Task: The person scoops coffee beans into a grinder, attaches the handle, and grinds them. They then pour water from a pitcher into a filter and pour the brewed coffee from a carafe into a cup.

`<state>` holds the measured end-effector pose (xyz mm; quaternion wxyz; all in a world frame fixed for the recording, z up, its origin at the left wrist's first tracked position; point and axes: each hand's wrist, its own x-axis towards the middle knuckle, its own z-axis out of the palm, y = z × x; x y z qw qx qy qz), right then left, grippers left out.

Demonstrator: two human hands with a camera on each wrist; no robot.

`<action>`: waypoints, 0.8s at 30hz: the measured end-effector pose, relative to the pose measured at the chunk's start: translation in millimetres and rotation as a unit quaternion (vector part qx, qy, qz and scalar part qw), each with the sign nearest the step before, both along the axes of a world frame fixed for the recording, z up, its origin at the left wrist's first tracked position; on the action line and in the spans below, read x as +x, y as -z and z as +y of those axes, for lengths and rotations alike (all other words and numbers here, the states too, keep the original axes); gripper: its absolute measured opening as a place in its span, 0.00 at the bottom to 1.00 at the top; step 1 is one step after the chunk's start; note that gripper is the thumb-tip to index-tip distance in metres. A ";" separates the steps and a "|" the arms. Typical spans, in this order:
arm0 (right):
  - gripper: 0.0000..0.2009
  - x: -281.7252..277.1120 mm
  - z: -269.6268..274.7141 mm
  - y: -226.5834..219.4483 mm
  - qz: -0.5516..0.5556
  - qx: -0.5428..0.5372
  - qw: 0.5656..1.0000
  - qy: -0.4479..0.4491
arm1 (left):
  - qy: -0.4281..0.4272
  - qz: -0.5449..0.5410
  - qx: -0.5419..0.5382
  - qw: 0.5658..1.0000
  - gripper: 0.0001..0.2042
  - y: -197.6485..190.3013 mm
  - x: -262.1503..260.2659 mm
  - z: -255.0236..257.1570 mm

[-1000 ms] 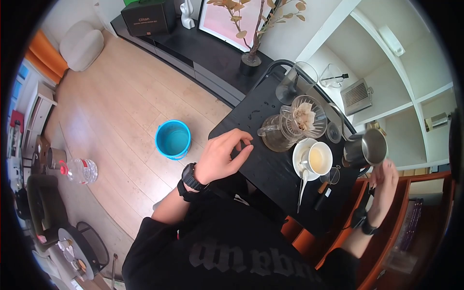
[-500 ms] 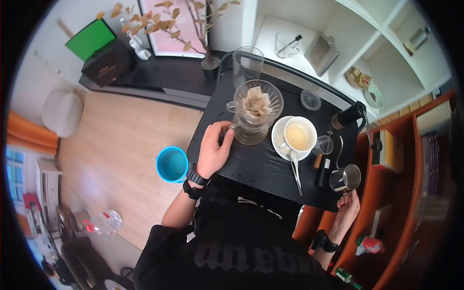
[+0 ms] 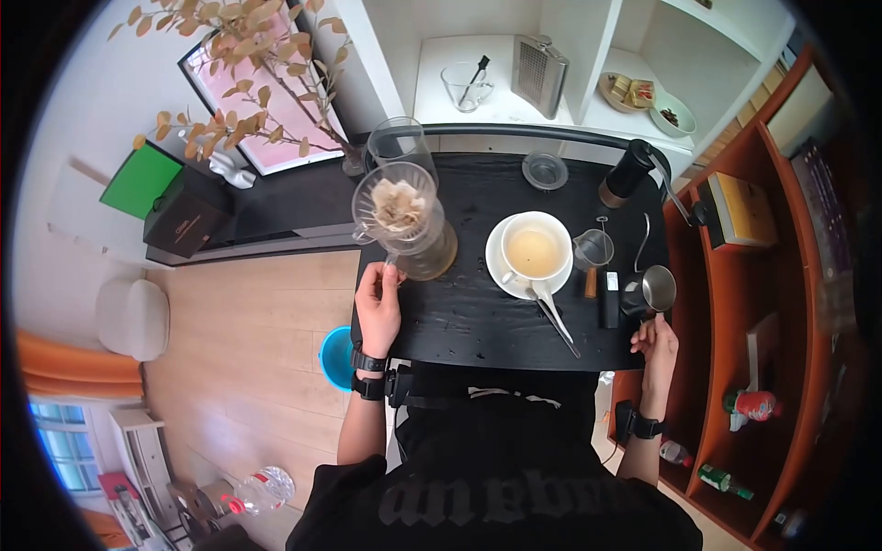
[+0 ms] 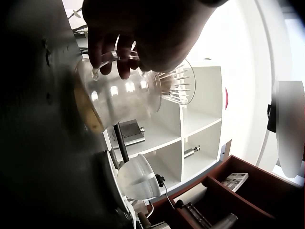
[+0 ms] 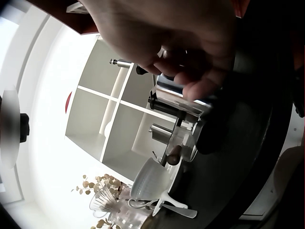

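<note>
At the table's left, my left hand (image 3: 377,308) grips the handle of a glass coffee carafe (image 3: 430,255). The left wrist view shows its fingers (image 4: 125,71) curled through that handle. A ribbed glass dripper (image 3: 367,204) sits on the carafe, with a used paper filter (image 3: 400,205) inside. Some amber liquid shows low in the carafe. My right hand (image 3: 657,347) is at the front right, its fingers curled at the handle of a steel gooseneck kettle (image 3: 656,290). Between the hands stands a white cup (image 3: 536,246) of pale liquid on a saucer (image 3: 496,266), a spoon (image 3: 551,317) beside it.
Right of the cup lie a small glass (image 3: 593,248) and a black stick-like item (image 3: 609,301). A hand grinder (image 3: 628,173) and a glass lid (image 3: 546,172) are farther back. A tall glass (image 3: 401,142) stands behind the dripper. A blue bucket (image 3: 336,358) is on the floor.
My right hand has brought the kettle down to the table's front right. My left hand, earlier holding nothing, has reached the carafe handle and grips it. The head view has turned right.
</note>
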<state>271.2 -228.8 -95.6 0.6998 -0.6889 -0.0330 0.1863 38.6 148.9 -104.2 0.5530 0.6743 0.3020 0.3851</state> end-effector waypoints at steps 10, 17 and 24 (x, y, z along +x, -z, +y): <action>0.07 -7.3 1.2 -7.4 -0.181 -0.102 0.975 0.073 | 0.009 0.081 0.079 0.993 0.09 -3.6 -5.6 19.0; 0.09 -21.9 16.3 -45.2 -0.385 -0.034 0.914 0.126 | -0.102 0.044 0.367 0.923 0.15 -70.9 0.1 -35.6; 0.20 -41.9 86.3 -62.6 -0.232 -0.177 0.955 -0.060 | 0.126 0.119 0.196 0.965 0.19 -49.5 69.0 -89.2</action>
